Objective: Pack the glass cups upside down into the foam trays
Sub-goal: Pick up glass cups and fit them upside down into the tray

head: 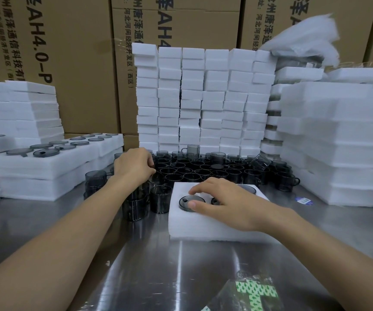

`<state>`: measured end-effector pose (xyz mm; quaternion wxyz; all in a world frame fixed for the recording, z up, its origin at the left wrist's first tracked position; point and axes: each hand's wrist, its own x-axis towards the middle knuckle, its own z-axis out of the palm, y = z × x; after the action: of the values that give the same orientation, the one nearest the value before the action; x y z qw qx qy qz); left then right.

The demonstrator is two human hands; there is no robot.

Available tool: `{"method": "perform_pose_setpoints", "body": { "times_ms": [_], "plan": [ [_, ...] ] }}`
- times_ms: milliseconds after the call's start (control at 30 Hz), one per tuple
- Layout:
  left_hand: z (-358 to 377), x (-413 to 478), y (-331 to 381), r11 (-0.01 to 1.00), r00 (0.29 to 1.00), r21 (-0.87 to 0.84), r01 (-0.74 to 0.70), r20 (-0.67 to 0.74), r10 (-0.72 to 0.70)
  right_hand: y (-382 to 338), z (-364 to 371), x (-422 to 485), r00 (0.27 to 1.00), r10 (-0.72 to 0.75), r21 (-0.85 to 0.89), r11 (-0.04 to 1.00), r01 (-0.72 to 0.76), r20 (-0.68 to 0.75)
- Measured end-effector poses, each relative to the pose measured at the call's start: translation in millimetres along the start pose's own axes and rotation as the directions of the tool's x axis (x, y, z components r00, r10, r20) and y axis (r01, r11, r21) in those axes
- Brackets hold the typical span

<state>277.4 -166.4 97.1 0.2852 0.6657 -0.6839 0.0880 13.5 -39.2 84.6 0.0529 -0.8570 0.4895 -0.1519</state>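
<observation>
**A:** What fills the back?

**B:** Brown cartons point(80, 63) with printed text, stacked like a wall. Below them a steel counter point(158, 265) carries everything else.

**A:** And on it?

**B:** Piles of white foam point(203, 97) stand at the back and on the right. On the left are filled trays point(57, 162), with dark cup bases showing in their holes.

**A:** Which tray is being filled?

**B:** One tray point(203, 225) lies flat, right in front of the person. Loose cups point(194, 169) crowd behind it and to its left, most of them mouth up. A clear bag point(255, 290) with green print lies at the near edge.

**A:** And the hands?

**B:** The left grip point(134, 166) is in among the loose cups with its fingers curled. I cannot tell whether it holds one. The right grip point(223, 198) lies on the tray, loosely spread and grasping nothing. Its thumb and fingertips rest on a cup point(191, 202) that sits upside down in the tray's left hole. Two more upturned bases show beside it, one partly under the hand.
</observation>
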Motion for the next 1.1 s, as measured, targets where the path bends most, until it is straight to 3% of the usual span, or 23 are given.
{"method": "perform_pose_setpoints", "body": {
  "times_ms": [233,433,533,667,767,867,933,1000,1100],
  "plan": [
    [1,0,-4,0.998,0.986,-0.036,0.046,0.16,-0.039,-2,-1,-1,1.0,0.0,-0.008,1.0,0.0,0.006],
    [-4,6,-9,0.935,0.966,-0.311,0.169,0.243,-0.094,-2,-1,-1,1.0,-0.009,-0.009,1.0,0.009,-0.002],
    [-2,8,-10,0.923,0.975,-0.34,0.18,0.187,-0.121,-1,0,-1,1.0,-0.012,-0.004,1.0,0.012,-0.012],
    [-6,7,-2,0.927,0.993,-0.373,0.035,-0.088,-0.073,1,1,1,1.0,-0.009,0.009,1.0,0.009,-0.017],
    [-16,7,14,0.787,0.99,-0.616,-0.037,-0.13,-0.056,3,2,1,0.998,0.003,0.108,0.994,0.004,-0.067],
    [-29,1,37,0.467,0.997,-0.881,0.078,0.081,-0.013,5,0,2,0.963,0.036,0.212,0.977,0.022,-0.268],
    [-35,-7,51,0.347,0.981,-0.93,0.125,0.168,0.098,8,-3,3,0.906,0.064,0.216,0.976,0.03,-0.417],
    [-39,-18,64,0.29,0.957,-0.948,0.133,0.199,0.21,13,-6,5,0.856,0.086,0.22,0.975,0.033,-0.51],
    [-40,-34,82,0.3,0.911,-0.947,0.111,0.218,0.351,19,-8,5,0.814,0.107,0.217,0.976,0.025,-0.571]
  ]
}}
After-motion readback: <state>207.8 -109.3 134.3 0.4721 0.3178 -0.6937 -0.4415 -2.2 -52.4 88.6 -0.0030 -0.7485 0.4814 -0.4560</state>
